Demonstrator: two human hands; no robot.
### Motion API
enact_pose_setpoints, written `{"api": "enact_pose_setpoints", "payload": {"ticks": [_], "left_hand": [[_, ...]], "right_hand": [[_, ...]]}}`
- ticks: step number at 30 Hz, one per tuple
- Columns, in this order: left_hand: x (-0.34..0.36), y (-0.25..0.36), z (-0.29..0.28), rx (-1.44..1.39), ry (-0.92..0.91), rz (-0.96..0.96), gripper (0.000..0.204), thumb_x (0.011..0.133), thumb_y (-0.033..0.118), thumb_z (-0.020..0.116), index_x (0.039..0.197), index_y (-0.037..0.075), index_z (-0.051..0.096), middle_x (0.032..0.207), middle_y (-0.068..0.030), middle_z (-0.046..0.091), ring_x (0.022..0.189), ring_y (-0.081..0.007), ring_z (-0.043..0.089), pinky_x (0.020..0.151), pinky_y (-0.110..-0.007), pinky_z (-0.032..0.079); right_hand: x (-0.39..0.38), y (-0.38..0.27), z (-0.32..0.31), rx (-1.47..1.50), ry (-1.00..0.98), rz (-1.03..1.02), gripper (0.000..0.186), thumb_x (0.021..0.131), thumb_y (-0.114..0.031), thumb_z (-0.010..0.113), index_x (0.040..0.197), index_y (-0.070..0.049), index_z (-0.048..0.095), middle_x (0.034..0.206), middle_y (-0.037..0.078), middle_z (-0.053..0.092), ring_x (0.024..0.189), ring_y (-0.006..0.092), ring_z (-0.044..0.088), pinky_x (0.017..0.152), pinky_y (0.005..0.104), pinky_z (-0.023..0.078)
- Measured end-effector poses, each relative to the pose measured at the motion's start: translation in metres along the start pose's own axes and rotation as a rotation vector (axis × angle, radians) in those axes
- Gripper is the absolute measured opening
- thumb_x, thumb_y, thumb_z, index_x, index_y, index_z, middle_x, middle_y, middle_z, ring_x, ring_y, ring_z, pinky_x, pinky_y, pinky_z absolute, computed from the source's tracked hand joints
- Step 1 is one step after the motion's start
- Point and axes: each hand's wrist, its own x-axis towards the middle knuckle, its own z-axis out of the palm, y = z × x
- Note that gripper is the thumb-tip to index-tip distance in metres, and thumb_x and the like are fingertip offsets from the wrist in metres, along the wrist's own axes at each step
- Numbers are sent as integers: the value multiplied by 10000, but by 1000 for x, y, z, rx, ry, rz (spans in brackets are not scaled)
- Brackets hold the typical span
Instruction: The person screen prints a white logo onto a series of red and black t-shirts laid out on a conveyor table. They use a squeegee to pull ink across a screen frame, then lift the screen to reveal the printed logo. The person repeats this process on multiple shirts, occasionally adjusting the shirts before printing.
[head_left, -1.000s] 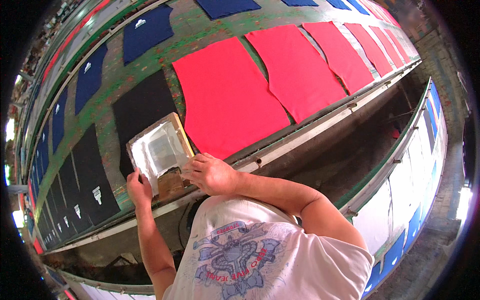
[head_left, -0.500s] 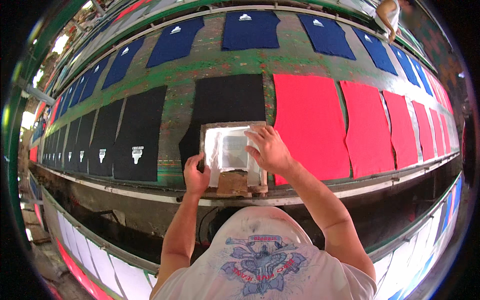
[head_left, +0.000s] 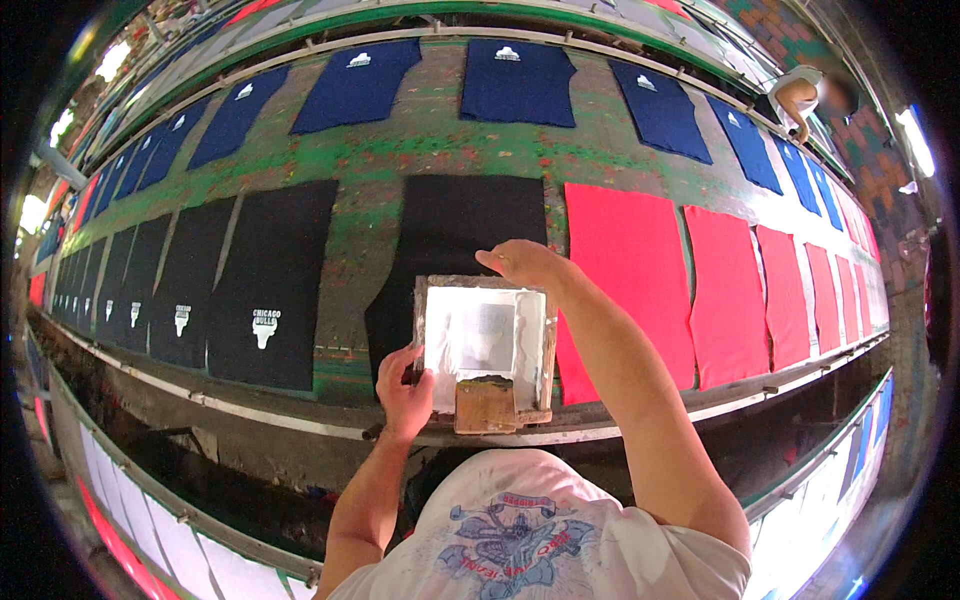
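A small wooden screen-printing frame [head_left: 547,355] with pale mesh lies over the near part of a black cloth piece [head_left: 470,220]. Through the mesh a grey design shows faintly. Inside its near end rests a brown wooden squeegee [head_left: 485,405]. My left hand [head_left: 405,395] is closed on the frame's left rail, thumb toward the inside. Just over the far rail, at its right part, my right hand [head_left: 527,263] reaches across with fingers pointing left over the black cloth; it looks open, though some fingers are hidden.
Black pieces with white prints [head_left: 270,290] line the long table on the left, plain red pieces [head_left: 625,290] on the right. Navy printed pieces [head_left: 517,85] lie along the far side. A metal rail [head_left: 330,425] edges the table. Another person [head_left: 800,100] bends over at far right.
My right hand has gone from the frame's right inner side to beyond its far rail. My left hand stays at the left rail. The whole view has shifted slightly.
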Motion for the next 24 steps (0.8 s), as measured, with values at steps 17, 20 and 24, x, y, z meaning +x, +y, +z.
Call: {"api": "enact_pose_setpoints", "payload": {"ticks": [17, 20, 24], "left_hand": [[25, 52, 16, -392, 66, -229, 489, 955, -125, 735, 1430, -45, 649, 1303, -127, 727, 1139, -187, 708, 1033, -358, 573], [25, 81, 61, -475, 29, -214, 474, 953, -135, 728, 1413, -41, 659, 1282, -122, 731, 1129, -189, 712, 1044, -357, 565], [2, 125, 141, -304, -53, -229, 576, 931, -130, 723, 1489, -2, 659, 1318, -102, 727, 1136, -167, 715, 999, -322, 592]], "right_hand": [[-226, 76, 104, 849, 717, -335, 556, 1170, -409, 613, 1499, 38, 641, 1489, 200, 642, 1402, 284, 605, 1187, 447, 464], [-274, 99, 120, 929, 713, -435, 651, 1154, -405, 636, 1583, 78, 552, 1668, 238, 499, 1579, 335, 449, 1291, 469, 354], [-327, 164, 113, 1072, 721, -302, 682, 1135, -437, 658, 1582, 69, 565, 1663, 237, 516, 1572, 331, 461, 1297, 475, 337]]}}
